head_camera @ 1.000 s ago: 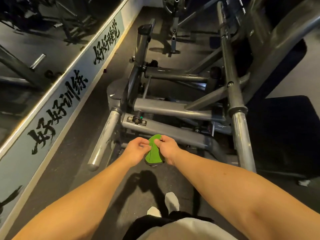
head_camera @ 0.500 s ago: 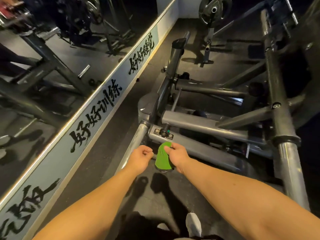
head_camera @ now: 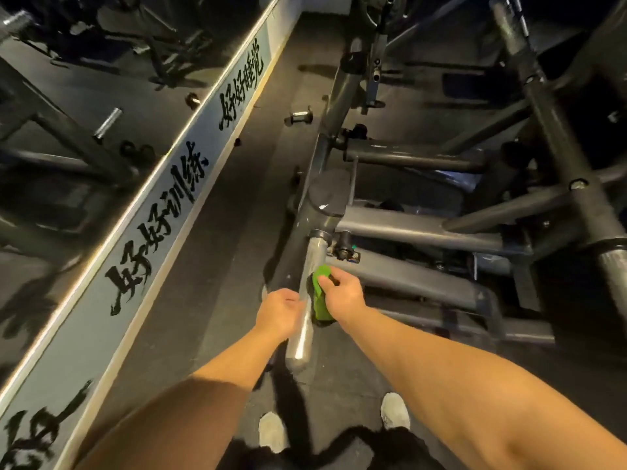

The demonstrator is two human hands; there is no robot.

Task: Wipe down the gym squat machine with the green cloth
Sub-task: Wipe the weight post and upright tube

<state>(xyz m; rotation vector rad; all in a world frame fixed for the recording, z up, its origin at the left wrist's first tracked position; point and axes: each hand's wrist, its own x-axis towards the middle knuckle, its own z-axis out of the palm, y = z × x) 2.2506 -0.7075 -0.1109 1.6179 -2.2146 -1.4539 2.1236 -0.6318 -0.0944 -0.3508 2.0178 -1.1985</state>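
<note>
While crumpled green cloth [head_camera: 320, 293] is pinched by right hand [head_camera: 342, 296] at shiny chrome bar [head_camera: 303, 337], wrapping it round is advised; left hand [head_camera: 280, 312] closure cannot be told.

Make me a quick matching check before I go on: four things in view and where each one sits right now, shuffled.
Things:
1 green cloth
2 left hand
3 chrome bar
4 white shoes

Places:
A on the floor, at the bottom of the view
B juts from the grey frame toward the person
C pinched by the right hand at the bar's right side
D at the bar's left side, without cloth

Pairs: 1-C; 2-D; 3-B; 4-A
</note>
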